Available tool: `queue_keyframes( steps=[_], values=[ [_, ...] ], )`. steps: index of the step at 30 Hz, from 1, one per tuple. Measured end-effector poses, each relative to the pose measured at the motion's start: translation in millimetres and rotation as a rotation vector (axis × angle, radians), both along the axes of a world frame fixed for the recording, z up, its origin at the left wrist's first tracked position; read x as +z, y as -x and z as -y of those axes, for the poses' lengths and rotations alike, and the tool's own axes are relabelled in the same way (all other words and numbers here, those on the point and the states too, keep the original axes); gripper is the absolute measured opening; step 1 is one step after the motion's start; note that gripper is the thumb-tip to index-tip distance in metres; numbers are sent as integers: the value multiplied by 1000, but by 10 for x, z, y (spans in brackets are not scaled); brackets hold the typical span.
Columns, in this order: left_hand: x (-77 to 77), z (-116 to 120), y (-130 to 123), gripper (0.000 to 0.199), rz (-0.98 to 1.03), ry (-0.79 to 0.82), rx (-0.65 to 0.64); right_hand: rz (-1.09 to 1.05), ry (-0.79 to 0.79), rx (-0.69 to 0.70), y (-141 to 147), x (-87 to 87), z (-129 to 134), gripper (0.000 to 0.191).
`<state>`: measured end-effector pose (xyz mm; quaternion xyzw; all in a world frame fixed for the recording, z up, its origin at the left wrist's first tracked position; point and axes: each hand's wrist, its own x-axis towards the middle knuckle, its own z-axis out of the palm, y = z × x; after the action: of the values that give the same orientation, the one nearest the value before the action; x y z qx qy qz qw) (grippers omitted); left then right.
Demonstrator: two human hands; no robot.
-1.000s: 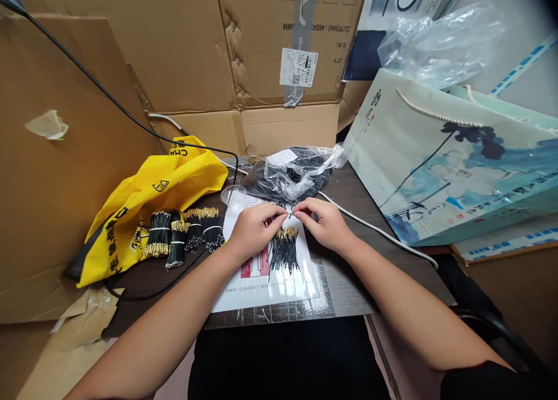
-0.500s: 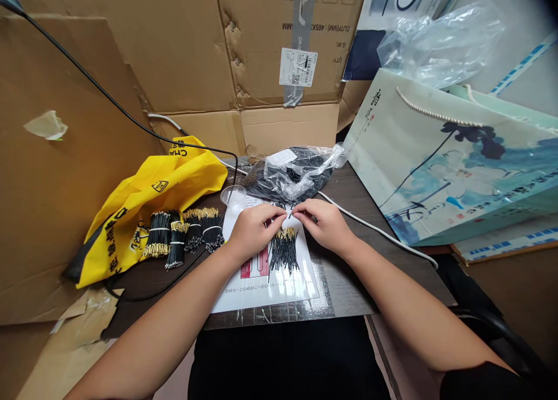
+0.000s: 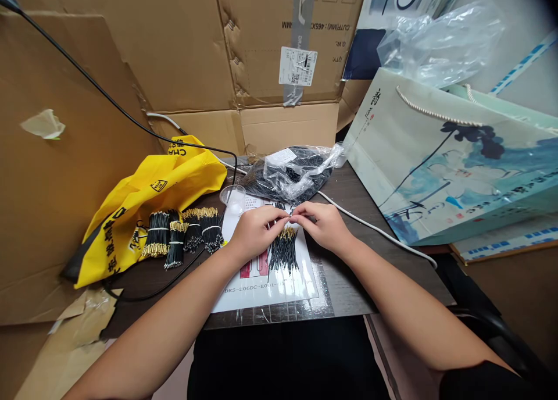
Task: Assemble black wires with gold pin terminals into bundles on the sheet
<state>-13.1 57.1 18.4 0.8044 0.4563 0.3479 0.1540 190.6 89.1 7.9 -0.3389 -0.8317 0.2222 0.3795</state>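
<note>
My left hand (image 3: 258, 230) and my right hand (image 3: 323, 228) meet fingertip to fingertip above a printed sheet (image 3: 261, 298). Thumb and forefinger of each are pinched together. A tiny dark end, apparently of a short black wire (image 3: 290, 214), shows at my right fingertips; whatever the left pinches is too small and covered to name. Just below lies a loose pile of short black wires (image 3: 283, 256) with gold-coloured ends, fanned toward me. More black wires (image 3: 279, 206) lie behind my fingertips, partly hidden by them.
Banded wire bundles (image 3: 176, 244) sit at the left, against a yellow bag (image 3: 148, 179). Behind my hands are a clear plastic cup (image 3: 235, 197) and a plastic bag of black wires (image 3: 292, 173). A white cable (image 3: 375, 228) and a paper gift bag (image 3: 436, 167) are on the right.
My fingertips have drawn closer together, so less of the small piece between them shows. The pile and bundles stay as they were.
</note>
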Motion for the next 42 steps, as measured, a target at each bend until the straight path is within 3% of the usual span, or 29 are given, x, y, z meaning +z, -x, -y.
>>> queue_keyframes(
  steps=[11,17,20,23,28,34,42],
  values=[
    [-3,7,-20,19,67,24,-19,-66,121,2,9,19,22,17],
    [0,-5,-38,22,471,336,93,-272,205,-67,-36,83,38,29],
    [-4,-39,-30,28,673,476,71,-165,115,-23,0,88,58,26],
    [-8,-65,-32,28,795,477,40,-51,31,106,80,55,89,18],
    [-25,-48,-73,29,947,623,56,-58,47,143,181,-6,126,15],
    [-44,-28,-96,29,967,646,62,-124,152,140,187,52,150,16],
    [-39,-35,-89,28,940,669,103,-248,470,183,182,47,133,19]
  ],
)
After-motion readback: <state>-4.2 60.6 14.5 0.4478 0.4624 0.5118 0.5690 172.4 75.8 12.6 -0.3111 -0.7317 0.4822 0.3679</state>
